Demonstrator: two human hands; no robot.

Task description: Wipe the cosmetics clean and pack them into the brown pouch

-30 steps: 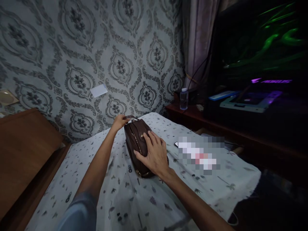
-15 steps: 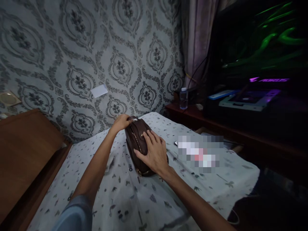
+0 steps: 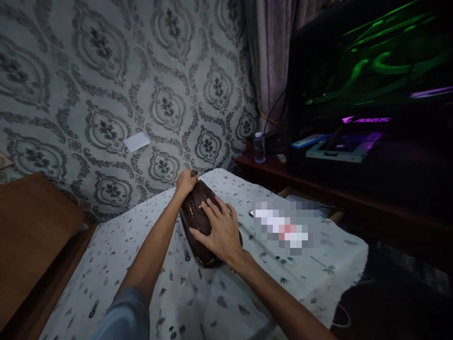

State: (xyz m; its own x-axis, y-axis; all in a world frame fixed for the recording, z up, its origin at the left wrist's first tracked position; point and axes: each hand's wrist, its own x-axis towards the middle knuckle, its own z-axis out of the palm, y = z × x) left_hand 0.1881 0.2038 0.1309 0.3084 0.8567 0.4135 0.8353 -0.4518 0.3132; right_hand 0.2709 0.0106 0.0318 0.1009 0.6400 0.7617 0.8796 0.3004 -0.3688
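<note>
A dark brown leather bag (image 3: 193,215) with metal zips lies on the white patterned bedsheet (image 3: 170,288). My left hand (image 3: 185,182) is closed around the handle at the bag's far end, and a bit of the handle sticks out past the fingers. On the bag's upper face rests my right hand (image 3: 218,226), its fingers spread and pressed down flat. Much of the right side of the bag is hidden under this hand.
A pixelated item (image 3: 283,226) lies on the sheet right of the bag. A plastic bottle (image 3: 259,148) stands on the reddish-brown desk (image 3: 247,164), near a dark monitor (image 3: 354,80). The wooden headboard (image 3: 38,236) borders the bed on the left; a patterned wall (image 3: 116,85) rises behind.
My left hand has closed more fully around the handle. My right hand stays spread on the bag. The whole view has shifted a little.
</note>
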